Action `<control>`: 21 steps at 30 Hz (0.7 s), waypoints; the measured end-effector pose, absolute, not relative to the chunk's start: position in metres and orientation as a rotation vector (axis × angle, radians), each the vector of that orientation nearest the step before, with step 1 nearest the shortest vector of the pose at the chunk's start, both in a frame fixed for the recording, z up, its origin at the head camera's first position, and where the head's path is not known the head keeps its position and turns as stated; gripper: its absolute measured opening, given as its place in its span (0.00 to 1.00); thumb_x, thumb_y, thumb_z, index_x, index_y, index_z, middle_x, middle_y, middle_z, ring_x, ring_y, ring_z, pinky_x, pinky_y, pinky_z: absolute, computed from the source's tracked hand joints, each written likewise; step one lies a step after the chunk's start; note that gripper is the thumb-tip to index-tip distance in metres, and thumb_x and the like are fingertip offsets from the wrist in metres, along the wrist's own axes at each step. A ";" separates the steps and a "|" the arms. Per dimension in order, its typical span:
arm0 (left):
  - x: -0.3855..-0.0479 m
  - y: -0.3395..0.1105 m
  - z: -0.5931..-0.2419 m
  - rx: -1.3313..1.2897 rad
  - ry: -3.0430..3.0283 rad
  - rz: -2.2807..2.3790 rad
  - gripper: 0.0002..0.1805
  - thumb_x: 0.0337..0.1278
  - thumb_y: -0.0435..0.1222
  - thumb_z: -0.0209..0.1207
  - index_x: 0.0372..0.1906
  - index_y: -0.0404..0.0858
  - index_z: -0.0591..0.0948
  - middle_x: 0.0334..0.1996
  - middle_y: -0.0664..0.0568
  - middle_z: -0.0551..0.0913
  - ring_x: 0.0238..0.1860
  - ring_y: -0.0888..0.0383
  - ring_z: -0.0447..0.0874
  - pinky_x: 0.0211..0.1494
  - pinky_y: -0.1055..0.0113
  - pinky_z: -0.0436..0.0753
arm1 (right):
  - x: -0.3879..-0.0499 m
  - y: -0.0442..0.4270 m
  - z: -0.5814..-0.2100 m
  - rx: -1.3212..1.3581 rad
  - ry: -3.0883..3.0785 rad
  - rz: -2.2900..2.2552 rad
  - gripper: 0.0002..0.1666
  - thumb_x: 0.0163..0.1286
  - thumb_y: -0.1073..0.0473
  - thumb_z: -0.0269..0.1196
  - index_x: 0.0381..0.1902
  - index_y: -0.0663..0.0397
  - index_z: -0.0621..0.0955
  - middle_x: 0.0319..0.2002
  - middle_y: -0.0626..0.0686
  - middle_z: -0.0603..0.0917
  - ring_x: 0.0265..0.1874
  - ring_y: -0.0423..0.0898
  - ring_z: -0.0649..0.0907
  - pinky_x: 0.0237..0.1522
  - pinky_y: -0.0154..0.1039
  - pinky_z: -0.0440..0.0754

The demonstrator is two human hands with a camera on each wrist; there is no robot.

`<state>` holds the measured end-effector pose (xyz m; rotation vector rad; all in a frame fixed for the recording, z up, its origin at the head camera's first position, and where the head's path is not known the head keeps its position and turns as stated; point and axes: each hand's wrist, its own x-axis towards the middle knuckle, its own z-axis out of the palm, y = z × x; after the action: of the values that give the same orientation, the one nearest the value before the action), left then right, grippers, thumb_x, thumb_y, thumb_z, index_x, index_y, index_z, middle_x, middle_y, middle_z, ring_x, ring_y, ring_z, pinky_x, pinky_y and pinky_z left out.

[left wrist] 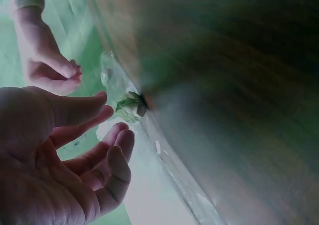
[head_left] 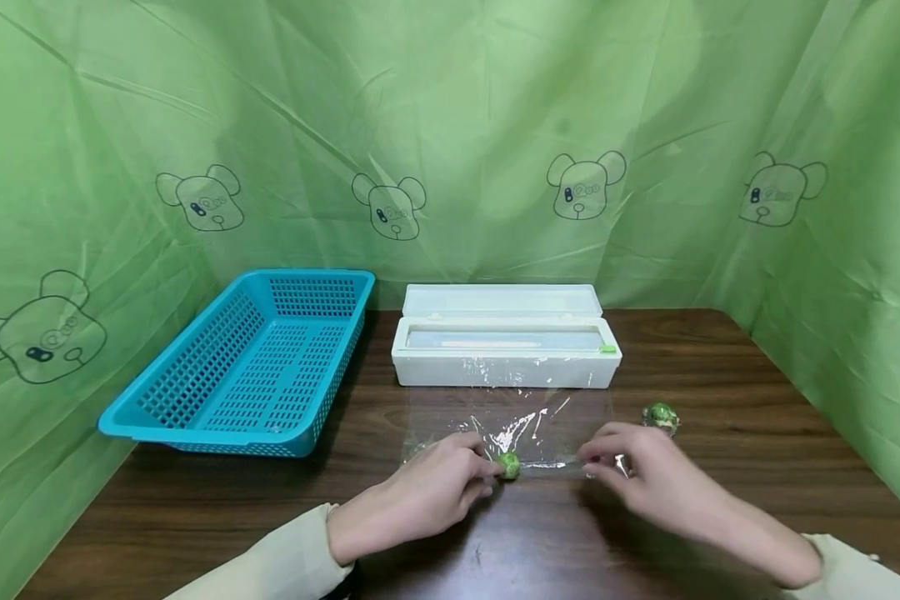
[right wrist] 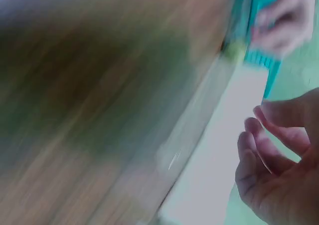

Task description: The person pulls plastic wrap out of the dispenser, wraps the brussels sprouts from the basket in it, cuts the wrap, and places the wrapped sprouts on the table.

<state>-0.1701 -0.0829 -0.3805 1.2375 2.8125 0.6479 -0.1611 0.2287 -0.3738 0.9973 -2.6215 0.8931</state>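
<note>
Fingertips point(left wrist: 101, 98) of the left hand point(head_left: 441, 483) are curved and slightly apart, at or just beside a small, round, green sprout-like vegetable point(head_left: 509, 466); no firm grip shows, and contact cannot be confirmed. The right hand point(head_left: 648, 467) sits at the right end of the near edge of a sheet of clear, glossy plastic film point(head_left: 510, 425), thumb and forefinger loosely curved, with no film visible between them. The vegetable lies near the middle of that near edge. For the step in hand, judged to be wrapping, steady the vegetable lightly with the left hand, lift the film's near edge evenly and roll away from the body; uneven tension is likely to crease the sheet or make it cling to itself. Keep the far end flat against the long white dispenser box point(head_left: 502, 372). Keep the right wrist clear of the film-wrapped green ball point(head_left: 662, 416) beyond it on the brown wood-grain table point(head_left: 727, 375).
</note>
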 end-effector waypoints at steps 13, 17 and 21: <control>-0.181 -0.082 -0.386 1.193 2.803 0.671 0.18 0.64 0.34 0.72 0.59 0.42 0.89 0.43 0.56 0.83 0.41 0.65 0.81 0.45 0.71 0.83 | -0.172 0.172 -0.386 1.210 -2.652 0.891 0.15 0.65 0.72 0.72 0.49 0.58 0.90 0.41 0.48 0.86 0.37 0.37 0.83 0.38 0.35 0.85; -0.185 -0.082 -0.386 1.187 2.790 0.689 0.19 0.64 0.34 0.72 0.59 0.41 0.89 0.44 0.55 0.83 0.42 0.65 0.81 0.45 0.71 0.83 | -0.177 0.168 -0.390 1.167 -2.665 0.861 0.14 0.64 0.70 0.74 0.48 0.58 0.91 0.43 0.49 0.88 0.40 0.41 0.86 0.42 0.38 0.87; -0.191 -0.081 -0.386 1.198 2.784 0.703 0.18 0.63 0.34 0.72 0.58 0.41 0.89 0.41 0.55 0.82 0.39 0.66 0.78 0.43 0.74 0.81 | -0.181 0.166 -0.392 1.133 -2.682 0.843 0.14 0.63 0.69 0.75 0.48 0.57 0.91 0.43 0.49 0.88 0.41 0.41 0.86 0.44 0.39 0.87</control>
<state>-0.1905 -0.0806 -0.3861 1.1985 2.7842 0.7033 -0.1812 0.1657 -0.3924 1.1329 -2.6817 0.8434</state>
